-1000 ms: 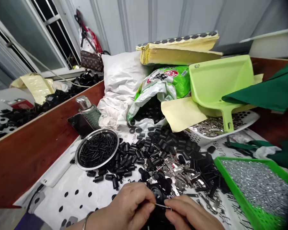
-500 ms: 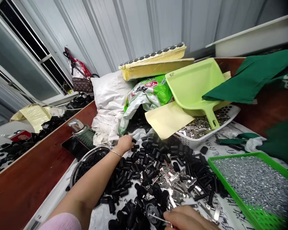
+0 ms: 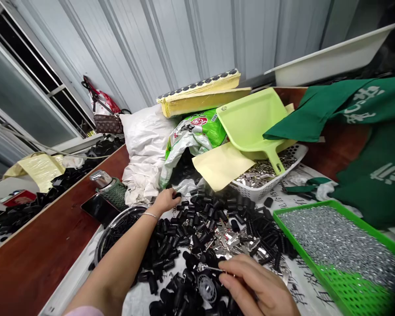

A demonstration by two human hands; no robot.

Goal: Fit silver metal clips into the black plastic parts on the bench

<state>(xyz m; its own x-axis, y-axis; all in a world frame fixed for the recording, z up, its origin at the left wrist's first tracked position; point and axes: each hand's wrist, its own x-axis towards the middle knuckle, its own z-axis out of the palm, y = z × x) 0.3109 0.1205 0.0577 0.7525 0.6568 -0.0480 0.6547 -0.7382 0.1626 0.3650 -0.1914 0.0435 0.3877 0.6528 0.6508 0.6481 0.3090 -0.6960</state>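
My left hand (image 3: pixel 165 201) reaches over a steel dish (image 3: pixel 118 218) of black pieces, its fingers closed at the far edge of a heap of black plastic cylinders (image 3: pixel 200 232). A small black cylinder (image 3: pixel 177 195) sits at the fingertips. My right hand (image 3: pixel 253 283) pinches a thin metal pin (image 3: pixel 212 268) just above a round black part with a metal centre (image 3: pixel 206 289). Silver metal clips (image 3: pixel 232 239) lie mixed among the cylinders between my hands.
A green tray of small metal pieces (image 3: pixel 335 250) sits at right, and a white basket of silver clips (image 3: pixel 266 186) lies beneath a light green dustpan (image 3: pixel 250 118). White sacks (image 3: pixel 145 153) rise behind the heap. A brown board edge (image 3: pixel 42 219) runs along the left.
My left hand has moved from beside the right hand to the far side of the heap. The right hand keeps the pin. The view has swung up and left.
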